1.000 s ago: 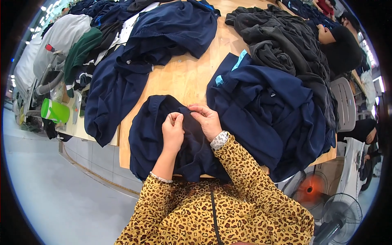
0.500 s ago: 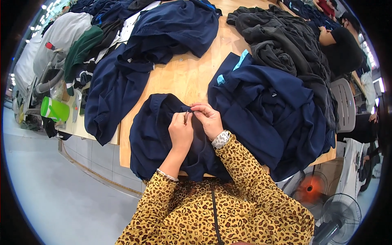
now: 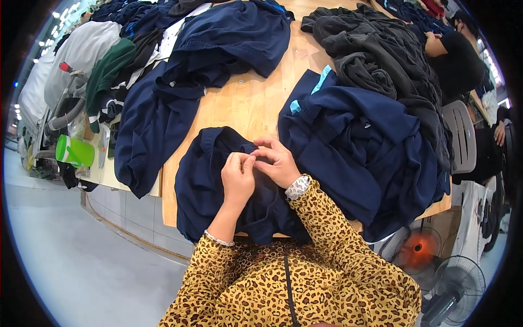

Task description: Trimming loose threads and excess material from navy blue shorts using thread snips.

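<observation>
Left hand: fingertips closed in on the opposite thumb.
Right hand: thumb and forefinger parted.
Co-worker's hand: rose.

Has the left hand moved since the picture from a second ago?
Yes: slightly rightward, toward the right hand, with the left hand judged against the wooden table.

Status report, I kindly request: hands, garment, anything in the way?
Left hand curled shut; right hand half curled, meeting it above crumpled navy garment. Anything pinched too small to tell. Navy heap close at right, neither hand on it.
</observation>
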Demonstrator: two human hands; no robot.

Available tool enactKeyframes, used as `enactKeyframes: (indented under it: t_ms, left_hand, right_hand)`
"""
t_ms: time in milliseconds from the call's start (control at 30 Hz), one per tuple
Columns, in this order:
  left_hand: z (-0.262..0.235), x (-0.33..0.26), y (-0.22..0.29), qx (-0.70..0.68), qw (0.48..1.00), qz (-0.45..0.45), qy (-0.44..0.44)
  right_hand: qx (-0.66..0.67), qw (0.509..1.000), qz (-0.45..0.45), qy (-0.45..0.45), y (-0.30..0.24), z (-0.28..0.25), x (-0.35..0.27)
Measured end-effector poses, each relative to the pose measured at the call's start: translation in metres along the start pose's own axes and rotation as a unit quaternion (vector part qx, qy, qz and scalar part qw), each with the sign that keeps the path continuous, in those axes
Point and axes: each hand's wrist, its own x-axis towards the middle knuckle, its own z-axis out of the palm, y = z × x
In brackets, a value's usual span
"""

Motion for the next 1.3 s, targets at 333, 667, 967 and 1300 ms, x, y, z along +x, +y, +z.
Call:
enactKeyframes:
  t_ms: [333,667,967,1300]
  left_hand:
    - [-0.012,0.009,0.026,0.1,0.994,0.025,-0.023]
    - [-0.047,-0.005,0.026,0.198,0.965,0.104,-0.139]
    - [-0.034,0.0,0.02,0.185,0.967,0.107,-0.142]
    - [-0.042,0.002,0.018,0.127,0.98,0.04,-0.149]
  right_hand:
    - [0.137,0.986,0.077,0.056,0.01,0.006,-0.002]
    - [0.329,0.925,0.188,0.018,0.009,0.002,-0.002]
    - [0.377,0.894,0.24,0.014,0.013,0.001,-0.004]
    - [0.336,0.925,0.175,0.03,0.006,0.002,-0.002]
